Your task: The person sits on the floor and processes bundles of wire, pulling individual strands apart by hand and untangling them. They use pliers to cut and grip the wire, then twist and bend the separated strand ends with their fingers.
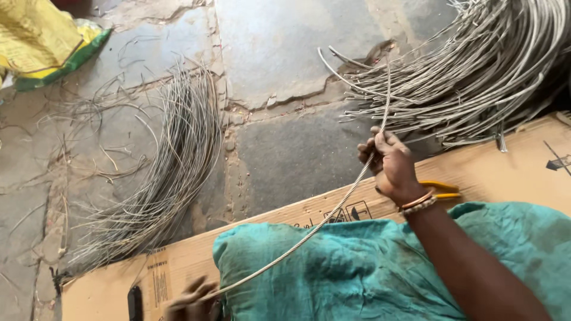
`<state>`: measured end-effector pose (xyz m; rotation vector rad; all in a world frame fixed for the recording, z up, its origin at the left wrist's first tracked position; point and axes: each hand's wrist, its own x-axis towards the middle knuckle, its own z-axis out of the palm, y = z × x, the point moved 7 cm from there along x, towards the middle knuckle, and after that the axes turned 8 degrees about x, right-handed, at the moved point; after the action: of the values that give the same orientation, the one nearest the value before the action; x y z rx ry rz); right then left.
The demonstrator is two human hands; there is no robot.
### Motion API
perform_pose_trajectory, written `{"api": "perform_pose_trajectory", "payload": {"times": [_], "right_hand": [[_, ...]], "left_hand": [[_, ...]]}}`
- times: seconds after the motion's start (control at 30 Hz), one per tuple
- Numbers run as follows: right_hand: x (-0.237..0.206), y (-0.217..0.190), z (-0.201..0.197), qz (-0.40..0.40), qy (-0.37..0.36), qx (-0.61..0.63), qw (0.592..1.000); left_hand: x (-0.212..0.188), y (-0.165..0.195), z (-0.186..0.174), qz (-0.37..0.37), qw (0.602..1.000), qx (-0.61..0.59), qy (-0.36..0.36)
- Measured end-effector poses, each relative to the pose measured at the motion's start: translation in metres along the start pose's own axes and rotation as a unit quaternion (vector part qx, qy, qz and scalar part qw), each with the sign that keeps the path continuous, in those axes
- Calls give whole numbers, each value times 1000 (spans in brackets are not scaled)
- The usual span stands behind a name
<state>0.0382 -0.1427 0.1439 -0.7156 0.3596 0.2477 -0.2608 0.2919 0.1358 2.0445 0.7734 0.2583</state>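
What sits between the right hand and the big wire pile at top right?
Nothing visible. The right hand already grips one wire, which runs up into the wire pile and down to the left hand. Only bare stone floor lies between; the yellow-handled tool sits behind the wrist.

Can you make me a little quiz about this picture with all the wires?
1. True or false: the right hand grips a long wire that runs down to the left hand.
2. What lies just behind the right wrist on the cardboard? A) yellow-handled pliers B) a hammer C) a cup
3. Fill in: the person's lap is covered by a ____ coloured cloth.

Key: 1 true; 2 A; 3 teal.
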Motion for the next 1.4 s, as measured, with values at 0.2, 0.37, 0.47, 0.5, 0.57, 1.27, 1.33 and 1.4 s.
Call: {"api": "perform_pose_trajectory", "payload": {"times": [0.2, 0.37, 0.47, 0.5, 0.57, 1.27, 1.33, 1.4], "right_hand": [[-5, -25, 21, 47, -87, -463, 881], [-27, -64, -27, 2, -128, -926, 356], [-37, -91, -54, -22, -87, -938, 335], [-40, -98, -61, -17, -65, -939, 337], [-42, -97, -67, 4, -102, -941, 324], [-113, -229, -63, -97, -242, -418, 870], [-114, -249, -64, -131, -248, -415, 866], [-109, -267, -62, -155, -242, -416, 863]], "left_hand": [[-7, 76, -55, 38, 953, -236, 189], [-77, 225, 37, 289, 910, -281, -95], [-111, 302, 75, 392, 890, -172, -156], [-119, 324, 83, 407, 869, -203, -195], [-135, 359, 96, 438, 853, -159, -234], [-154, 522, 275, 406, 904, -52, -123], [-156, 536, 292, 403, 908, -40, -112], [-153, 550, 305, 389, 914, -29, -112]]}}
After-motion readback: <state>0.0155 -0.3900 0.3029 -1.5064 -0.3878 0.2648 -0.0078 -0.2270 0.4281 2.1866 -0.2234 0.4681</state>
